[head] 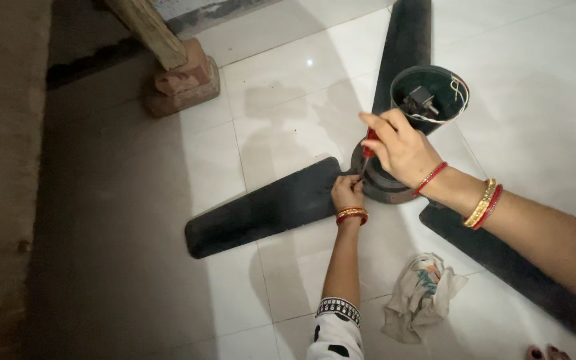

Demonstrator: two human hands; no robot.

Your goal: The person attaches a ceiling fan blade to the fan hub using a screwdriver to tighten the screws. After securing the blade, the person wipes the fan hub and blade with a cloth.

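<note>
Head view: a black ceiling fan (381, 180) lies on a white tiled floor (288, 100), its three blades spread outward from the motor hub. The right hand (401, 148) grips a red-handled screwdriver (368, 152), fingers clamped round the handle, the tip pointing down at the spot where the near-left blade (261, 210) joins the hub. The left hand (347, 193) rests on that blade's root, touching the hub; its fingers are curled together, though what they pinch is too small to tell. Red and gold bangles circle both wrists. An upturned green-lined canopy cup (431, 93) sits atop the fan's stem just behind the right hand, with a small part and loose wires showing inside. A crumpled white cloth (421, 293) lies on the floor near the right forearm, between two blades. A wooden leg on brick blocks (181, 80) stands well apart at upper left.
</note>
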